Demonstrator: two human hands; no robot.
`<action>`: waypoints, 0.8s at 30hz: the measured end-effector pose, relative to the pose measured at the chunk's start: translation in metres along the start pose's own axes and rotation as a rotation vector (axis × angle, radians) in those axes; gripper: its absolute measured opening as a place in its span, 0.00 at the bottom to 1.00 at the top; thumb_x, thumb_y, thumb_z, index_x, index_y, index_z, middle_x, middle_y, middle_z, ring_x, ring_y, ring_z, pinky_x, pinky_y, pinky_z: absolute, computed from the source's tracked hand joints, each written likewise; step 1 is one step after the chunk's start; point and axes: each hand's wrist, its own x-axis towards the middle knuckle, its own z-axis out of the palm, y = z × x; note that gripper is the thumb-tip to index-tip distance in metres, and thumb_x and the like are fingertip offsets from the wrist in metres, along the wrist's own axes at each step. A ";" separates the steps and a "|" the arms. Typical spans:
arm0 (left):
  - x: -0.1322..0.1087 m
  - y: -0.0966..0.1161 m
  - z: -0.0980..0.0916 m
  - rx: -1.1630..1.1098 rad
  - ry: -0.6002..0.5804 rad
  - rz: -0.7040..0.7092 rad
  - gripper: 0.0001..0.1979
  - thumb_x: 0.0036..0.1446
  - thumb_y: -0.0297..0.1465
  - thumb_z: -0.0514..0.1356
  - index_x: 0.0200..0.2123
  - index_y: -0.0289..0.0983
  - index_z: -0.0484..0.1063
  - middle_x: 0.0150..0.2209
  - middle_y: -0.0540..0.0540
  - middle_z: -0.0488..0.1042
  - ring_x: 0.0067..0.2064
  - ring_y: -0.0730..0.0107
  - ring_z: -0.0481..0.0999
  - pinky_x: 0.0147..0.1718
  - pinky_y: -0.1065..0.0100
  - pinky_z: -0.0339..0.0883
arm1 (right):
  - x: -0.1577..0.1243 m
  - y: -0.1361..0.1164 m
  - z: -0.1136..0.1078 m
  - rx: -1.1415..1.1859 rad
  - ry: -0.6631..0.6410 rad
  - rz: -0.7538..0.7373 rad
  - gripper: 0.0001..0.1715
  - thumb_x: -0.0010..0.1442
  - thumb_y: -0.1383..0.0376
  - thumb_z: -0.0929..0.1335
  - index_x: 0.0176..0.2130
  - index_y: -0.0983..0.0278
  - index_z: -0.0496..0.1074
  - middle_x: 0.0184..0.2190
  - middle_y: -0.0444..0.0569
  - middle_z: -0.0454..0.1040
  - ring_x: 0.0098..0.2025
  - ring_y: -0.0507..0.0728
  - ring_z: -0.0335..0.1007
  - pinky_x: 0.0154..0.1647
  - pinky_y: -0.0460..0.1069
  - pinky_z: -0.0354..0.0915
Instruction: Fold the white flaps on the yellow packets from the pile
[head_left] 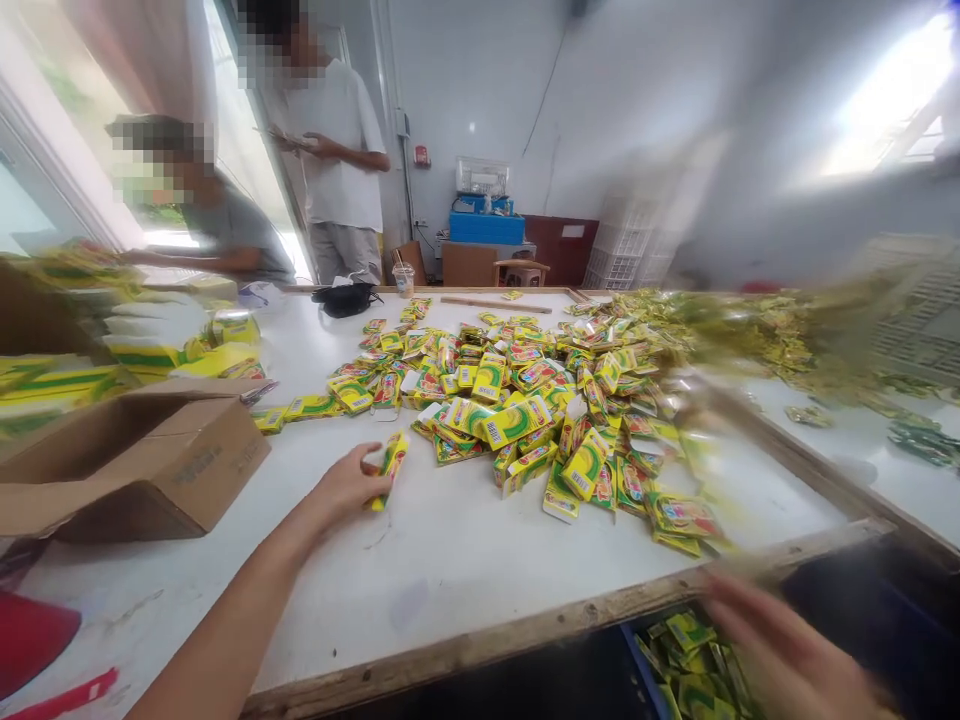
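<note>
My left hand (pixel 351 487) is closed around a small yellow and green carton (pixel 391 468), which stands on its narrow side on the white table (pixel 420 600). To the right of it spreads a big heap of like cartons (pixel 517 420), some with open white end flaps. My right hand (pixel 787 640) is smeared by motion past the table's front edge. Below and beside it is a dark blue bin (pixel 641 672) with yellow-green packs (pixel 694 660) inside. Whether the right hand holds anything cannot be made out.
An open cardboard box (pixel 225 465) stands at the left, near stacked yellow cartons (pixel 154 325). A wooden rim (pixel 525 635) edges the table. Behind are a black bag (pixel 346 299), a plastic cup (pixel 404 280) and two people, one standing (pixel 341 150), one lower (pixel 232 225). Foil-like packs (pixel 787 325) lie right.
</note>
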 end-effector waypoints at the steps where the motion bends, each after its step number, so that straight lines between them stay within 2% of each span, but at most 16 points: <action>1: -0.019 0.001 -0.001 -0.074 -0.085 0.013 0.30 0.47 0.30 0.64 0.56 0.35 0.67 0.40 0.41 0.79 0.39 0.54 0.80 0.36 0.59 0.75 | -0.005 -0.014 0.026 0.076 -0.127 0.044 0.20 0.44 0.51 0.76 0.35 0.59 0.82 0.34 0.53 0.82 0.34 0.64 0.79 0.29 0.50 0.74; 2: -0.040 0.003 0.002 -0.179 -0.185 0.037 0.28 0.48 0.30 0.62 0.56 0.38 0.68 0.43 0.41 0.79 0.43 0.54 0.80 0.39 0.59 0.75 | -0.010 -0.029 0.054 0.183 -0.269 0.082 0.20 0.48 0.51 0.75 0.38 0.59 0.82 0.36 0.54 0.81 0.34 0.63 0.78 0.31 0.50 0.74; 3: -0.059 0.005 0.008 -0.410 -0.337 0.053 0.29 0.47 0.28 0.61 0.56 0.38 0.68 0.48 0.39 0.78 0.49 0.51 0.78 0.45 0.56 0.74 | -0.015 -0.045 0.080 0.312 -0.389 0.102 0.20 0.52 0.50 0.73 0.41 0.59 0.81 0.38 0.54 0.81 0.31 0.61 0.77 0.30 0.50 0.74; 5: -0.093 0.012 0.032 -0.737 -0.568 0.062 0.32 0.44 0.25 0.62 0.56 0.40 0.69 0.53 0.40 0.76 0.54 0.49 0.75 0.53 0.53 0.68 | -0.023 -0.074 0.129 0.537 -0.575 0.120 0.22 0.58 0.51 0.69 0.48 0.59 0.77 0.43 0.53 0.78 0.25 0.55 0.73 0.26 0.49 0.71; 7: -0.113 0.021 0.061 -0.861 -0.705 0.058 0.33 0.41 0.22 0.63 0.54 0.41 0.71 0.53 0.41 0.76 0.55 0.49 0.74 0.55 0.52 0.66 | -0.028 -0.091 0.163 0.657 -0.713 0.135 0.25 0.59 0.51 0.69 0.52 0.59 0.74 0.39 0.50 0.77 0.22 0.51 0.69 0.22 0.47 0.67; 8: -0.118 0.025 0.075 -0.854 -0.722 0.053 0.31 0.41 0.22 0.63 0.52 0.42 0.73 0.52 0.42 0.76 0.54 0.50 0.74 0.54 0.53 0.67 | -0.031 -0.095 0.175 0.663 -0.737 0.121 0.24 0.58 0.52 0.70 0.51 0.60 0.75 0.35 0.48 0.77 0.22 0.51 0.67 0.22 0.46 0.65; 10: -0.120 0.031 0.095 -0.781 -0.639 0.045 0.23 0.44 0.24 0.65 0.47 0.41 0.76 0.49 0.43 0.78 0.53 0.52 0.75 0.52 0.56 0.69 | -0.034 -0.095 0.185 0.581 -0.672 0.053 0.20 0.56 0.55 0.72 0.45 0.62 0.78 0.28 0.45 0.74 0.23 0.51 0.64 0.24 0.45 0.64; 12: -0.117 0.031 0.105 -0.717 -0.474 0.038 0.14 0.53 0.32 0.63 0.44 0.39 0.78 0.46 0.43 0.80 0.52 0.54 0.76 0.50 0.57 0.70 | -0.037 -0.092 0.183 0.458 -0.528 -0.036 0.14 0.54 0.59 0.73 0.40 0.62 0.79 0.27 0.44 0.74 0.25 0.52 0.63 0.28 0.45 0.64; 14: -0.114 0.027 0.105 -0.696 -0.387 0.047 0.15 0.61 0.39 0.58 0.45 0.38 0.78 0.46 0.42 0.80 0.51 0.56 0.76 0.50 0.57 0.70 | -0.040 -0.090 0.176 0.390 -0.466 -0.117 0.12 0.56 0.60 0.72 0.41 0.61 0.79 0.31 0.45 0.74 0.29 0.53 0.65 0.33 0.46 0.64; 16: -0.113 0.021 0.103 -0.683 -0.400 0.052 0.18 0.64 0.41 0.54 0.45 0.39 0.78 0.46 0.43 0.80 0.48 0.57 0.76 0.50 0.57 0.70 | -0.042 -0.090 0.169 0.423 -0.538 -0.134 0.13 0.62 0.57 0.68 0.42 0.60 0.79 0.32 0.46 0.74 0.32 0.55 0.67 0.35 0.47 0.65; 18: -0.112 0.014 0.101 -0.634 -0.403 0.066 0.17 0.64 0.41 0.55 0.44 0.39 0.79 0.43 0.43 0.81 0.44 0.59 0.78 0.48 0.59 0.70 | -0.042 -0.091 0.165 0.532 -0.655 -0.042 0.20 0.65 0.52 0.64 0.42 0.61 0.79 0.31 0.47 0.74 0.30 0.54 0.68 0.32 0.47 0.66; 20: -0.110 0.007 0.102 -0.568 -0.318 0.109 0.15 0.62 0.41 0.58 0.42 0.39 0.80 0.41 0.45 0.82 0.42 0.60 0.78 0.46 0.62 0.71 | -0.041 -0.092 0.164 0.635 -0.725 0.088 0.22 0.64 0.49 0.65 0.41 0.62 0.79 0.28 0.46 0.73 0.24 0.52 0.67 0.27 0.46 0.66; 22: -0.108 0.001 0.102 -0.500 -0.214 0.182 0.13 0.58 0.40 0.62 0.40 0.40 0.81 0.40 0.46 0.82 0.43 0.60 0.78 0.44 0.65 0.72 | -0.038 -0.091 0.165 0.677 -0.723 0.135 0.22 0.60 0.49 0.68 0.40 0.64 0.79 0.26 0.45 0.73 0.21 0.51 0.67 0.26 0.46 0.67; 24: -0.104 -0.003 0.101 -0.433 -0.167 0.273 0.11 0.55 0.38 0.65 0.39 0.41 0.81 0.40 0.47 0.82 0.43 0.60 0.79 0.42 0.67 0.73 | -0.035 -0.090 0.167 0.668 -0.694 0.104 0.20 0.59 0.50 0.70 0.39 0.64 0.79 0.28 0.46 0.74 0.21 0.50 0.68 0.26 0.46 0.68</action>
